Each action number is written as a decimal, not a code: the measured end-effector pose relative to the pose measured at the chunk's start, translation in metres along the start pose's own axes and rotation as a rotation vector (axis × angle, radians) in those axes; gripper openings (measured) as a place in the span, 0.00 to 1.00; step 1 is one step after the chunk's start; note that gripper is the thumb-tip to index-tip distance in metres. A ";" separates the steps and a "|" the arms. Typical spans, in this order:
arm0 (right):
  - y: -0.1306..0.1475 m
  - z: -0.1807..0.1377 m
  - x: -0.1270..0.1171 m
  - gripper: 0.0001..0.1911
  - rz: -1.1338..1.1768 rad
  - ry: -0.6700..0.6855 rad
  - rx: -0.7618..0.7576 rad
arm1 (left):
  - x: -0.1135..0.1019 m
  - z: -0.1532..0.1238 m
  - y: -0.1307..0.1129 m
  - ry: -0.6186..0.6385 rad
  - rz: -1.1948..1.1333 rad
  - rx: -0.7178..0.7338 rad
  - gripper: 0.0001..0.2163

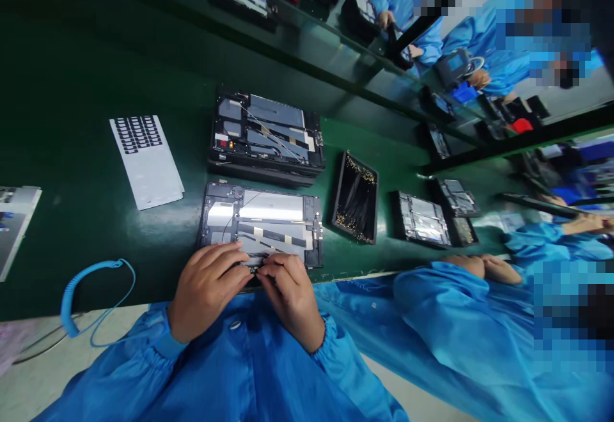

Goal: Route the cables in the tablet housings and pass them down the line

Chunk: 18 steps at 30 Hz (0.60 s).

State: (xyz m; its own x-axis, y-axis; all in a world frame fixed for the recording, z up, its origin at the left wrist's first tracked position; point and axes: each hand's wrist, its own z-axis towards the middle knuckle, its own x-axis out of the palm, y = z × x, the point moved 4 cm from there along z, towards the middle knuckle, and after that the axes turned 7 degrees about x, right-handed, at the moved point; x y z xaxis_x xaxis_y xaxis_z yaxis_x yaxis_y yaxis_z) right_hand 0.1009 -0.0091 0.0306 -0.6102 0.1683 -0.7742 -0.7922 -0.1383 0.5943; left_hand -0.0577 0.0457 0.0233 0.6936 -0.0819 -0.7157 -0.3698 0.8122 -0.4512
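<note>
In front of me lies an opened tablet with its silver batteries, ribbon cables and a thin wire exposed. My left hand reaches over its near edge, fingers bent and tips brought together. My right hand meets it there, thumb and forefinger pinched close to the left fingertips. Whatever lies between the fingers is too small and too covered to name. Behind this tablet sits a stack of similar opened tablets. A black tray of thin black cables with gold-coloured ends stands to the right.
A white sheet with black labels lies on the green table. A coiled blue cord is at the left edge. More opened tablets lie to the right, near a co-worker's sleeve. Other people work behind a dark rail.
</note>
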 end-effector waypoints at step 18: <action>0.000 -0.008 0.006 0.11 -0.085 0.009 -0.021 | 0.004 -0.003 -0.001 -0.011 0.028 0.015 0.05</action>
State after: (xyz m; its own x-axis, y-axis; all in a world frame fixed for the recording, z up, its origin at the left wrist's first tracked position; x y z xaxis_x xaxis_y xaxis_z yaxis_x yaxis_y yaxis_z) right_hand 0.0975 -0.0157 0.0248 -0.5407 0.1717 -0.8235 -0.8407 -0.1447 0.5218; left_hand -0.0566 0.0432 0.0192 0.6899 -0.0527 -0.7220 -0.3797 0.8227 -0.4230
